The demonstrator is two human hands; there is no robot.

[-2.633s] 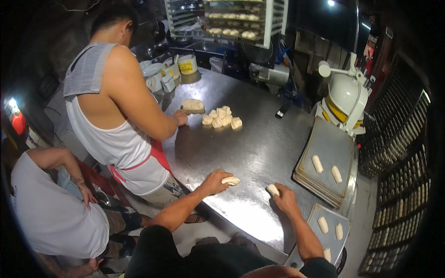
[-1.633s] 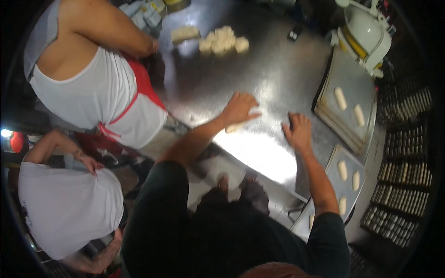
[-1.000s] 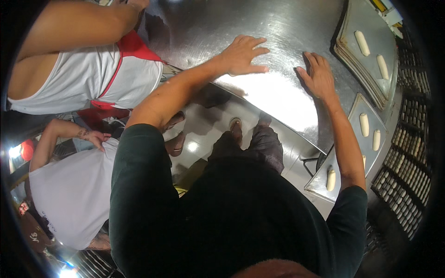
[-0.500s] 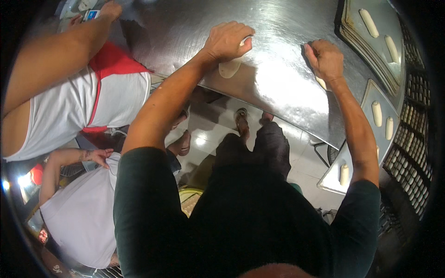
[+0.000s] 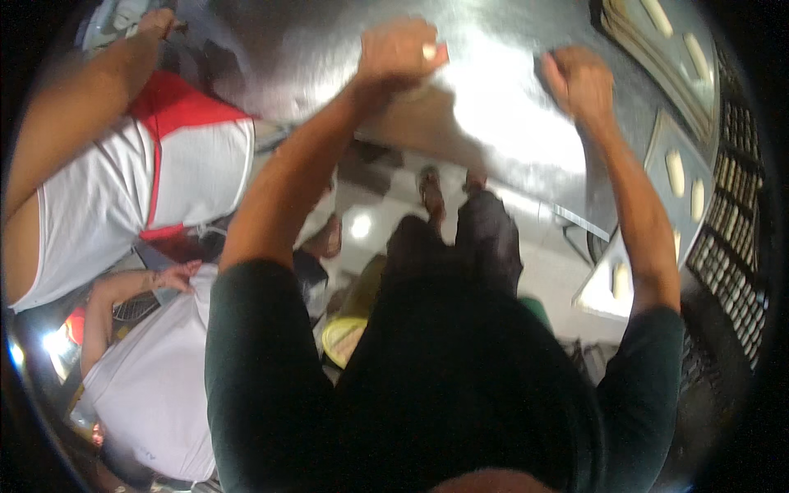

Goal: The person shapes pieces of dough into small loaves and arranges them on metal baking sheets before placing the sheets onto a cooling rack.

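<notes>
My left hand point(image 5: 400, 53) is curled and smeared by motion over the steel table point(image 5: 501, 107). A small pale bit shows at its thumb, too blurred to name. Just below that hand, a flat pale piece of dough point(image 5: 421, 97) lies faintly visible in shadow. To the right, my right hand point(image 5: 580, 80) is closed above the same table, its thumb along the curled fingers. Whatever lies under or inside its palm is hidden.
Stacked trays point(image 5: 670, 62) with long dough rolls point(image 5: 697, 56) stand at the far right. Nearer is another tray point(image 5: 657, 152) of dough rolls point(image 5: 675, 172), beside a rack of small pieces point(image 5: 727, 279). A person in a white and red top point(image 5: 197, 156) works at left; another person point(image 5: 156, 378) is below.
Both hands have moved slightly away from me over the table. The dough roll seen under my right wrist is no longer visible. The co-worker's arm has shifted left.
</notes>
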